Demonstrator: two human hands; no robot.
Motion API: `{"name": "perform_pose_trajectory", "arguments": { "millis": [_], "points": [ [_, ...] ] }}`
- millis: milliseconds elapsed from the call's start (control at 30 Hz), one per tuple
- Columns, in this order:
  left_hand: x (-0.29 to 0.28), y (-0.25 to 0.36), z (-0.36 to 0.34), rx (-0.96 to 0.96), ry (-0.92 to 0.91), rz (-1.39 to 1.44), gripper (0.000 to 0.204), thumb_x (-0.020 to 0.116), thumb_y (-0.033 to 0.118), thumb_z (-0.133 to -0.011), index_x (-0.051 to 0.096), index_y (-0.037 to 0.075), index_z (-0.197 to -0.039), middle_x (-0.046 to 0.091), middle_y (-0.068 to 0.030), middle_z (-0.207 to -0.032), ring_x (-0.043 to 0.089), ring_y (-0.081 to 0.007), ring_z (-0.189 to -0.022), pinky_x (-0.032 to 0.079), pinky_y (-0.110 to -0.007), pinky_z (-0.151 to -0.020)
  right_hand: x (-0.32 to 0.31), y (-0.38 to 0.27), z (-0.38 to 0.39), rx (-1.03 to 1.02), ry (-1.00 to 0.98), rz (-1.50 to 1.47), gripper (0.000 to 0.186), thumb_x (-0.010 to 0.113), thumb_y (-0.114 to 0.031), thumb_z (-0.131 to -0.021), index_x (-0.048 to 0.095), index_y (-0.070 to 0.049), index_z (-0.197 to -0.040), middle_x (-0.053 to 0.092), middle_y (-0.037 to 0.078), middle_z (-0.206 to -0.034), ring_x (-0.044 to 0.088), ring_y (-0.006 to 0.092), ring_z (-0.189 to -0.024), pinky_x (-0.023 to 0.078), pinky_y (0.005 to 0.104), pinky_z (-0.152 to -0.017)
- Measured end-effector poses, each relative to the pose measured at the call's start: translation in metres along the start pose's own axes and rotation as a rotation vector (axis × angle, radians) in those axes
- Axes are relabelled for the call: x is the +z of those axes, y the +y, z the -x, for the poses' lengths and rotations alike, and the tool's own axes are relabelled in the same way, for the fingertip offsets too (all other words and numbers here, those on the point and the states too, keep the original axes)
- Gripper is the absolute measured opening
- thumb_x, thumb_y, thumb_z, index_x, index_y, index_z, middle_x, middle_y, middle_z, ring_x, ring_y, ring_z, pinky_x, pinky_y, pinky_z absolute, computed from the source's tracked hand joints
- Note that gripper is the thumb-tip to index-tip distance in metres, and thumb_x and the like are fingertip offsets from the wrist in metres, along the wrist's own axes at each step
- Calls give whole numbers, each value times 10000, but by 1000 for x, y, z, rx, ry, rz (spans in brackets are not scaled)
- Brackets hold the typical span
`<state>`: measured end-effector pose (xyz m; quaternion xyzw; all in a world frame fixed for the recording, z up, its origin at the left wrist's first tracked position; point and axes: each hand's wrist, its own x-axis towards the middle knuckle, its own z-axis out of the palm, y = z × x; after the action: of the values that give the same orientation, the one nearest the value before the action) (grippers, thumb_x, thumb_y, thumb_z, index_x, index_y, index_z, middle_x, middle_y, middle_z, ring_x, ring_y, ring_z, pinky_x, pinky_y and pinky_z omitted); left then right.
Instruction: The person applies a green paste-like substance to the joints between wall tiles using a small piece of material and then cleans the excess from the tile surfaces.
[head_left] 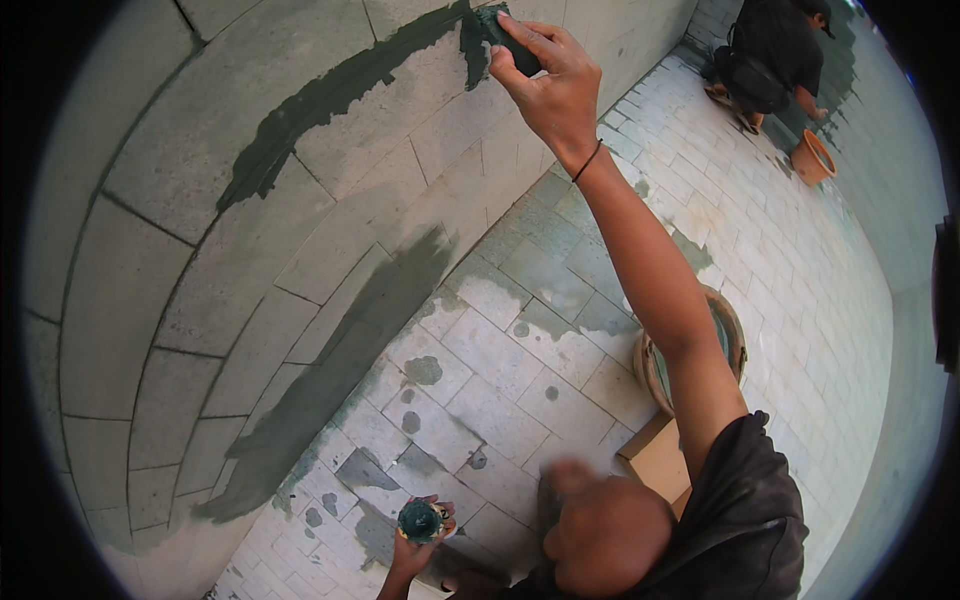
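Left hand partly behind the bowl, bucket and box partly behind the right arm.

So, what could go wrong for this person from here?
The small cup of dark green material in the left hand might tip and spill, since the eyes may be on the right hand up at the wall with its dark pad. Dark blotches on the tiled floor look damp, so a foot could slip. The bucket shows just past the right arm and might get knocked when turning.
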<state>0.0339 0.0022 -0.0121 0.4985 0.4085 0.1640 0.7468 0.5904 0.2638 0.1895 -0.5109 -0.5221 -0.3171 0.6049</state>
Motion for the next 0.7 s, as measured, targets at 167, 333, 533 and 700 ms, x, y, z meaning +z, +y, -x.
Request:
{"name": "perform_pose_trajectory", "arguments": {
  "millis": [167, 333, 533, 700],
  "points": [
    [-1, -2, 2, 32, -9, 47, 607, 692, -1, -920, 406, -28, -1456, 643, -192, -1322, 672, -246, -1155, 513, -401, -1043, 7, -11, -9, -2, -53, 36, 316, 785, -264, -816, 806, -163, -1115, 725, 116, -1003, 701, 267, -796, 565, 346, -705],
    [4, 7, 2, 25, -6, 51, 610, 724, 121, -932, 416, -12, -1441, 655, -193, -1283, 664, -274, -1161, 513, -429, -1030, 1, -14, -4, 50, -139, 72, 307, 781, -246, -802, 812, -170, -1097, 711, 118, -967, 686, 279, -810, 563, 371, -722],
    [4, 7, 3, 18, -15, 38, 598, 729, 166, -941, 425, -10, -1425, 664, -194, -1260, 659, -274, -1166, 505, -438, -1033, 0, -10, 25, 42, -184, 115, 314, 760, -200, -782, 814, -164, -1089, 697, 126, -956, 671, 294, -840, 561, 392, -740],
    [5, 12, 2, 20, -38, 14, 591, 718, 133, -943, 416, -15, -1428, 659, -198, -1272, 658, -274, -1179, 500, -431, -1049, -2, -5, 43, 91, -221, 86, 317, 747, -180, -776, 812, -155, -1086, 687, 137, -957, 658, 303, -843, 556, 405, -755]
  ]
}}
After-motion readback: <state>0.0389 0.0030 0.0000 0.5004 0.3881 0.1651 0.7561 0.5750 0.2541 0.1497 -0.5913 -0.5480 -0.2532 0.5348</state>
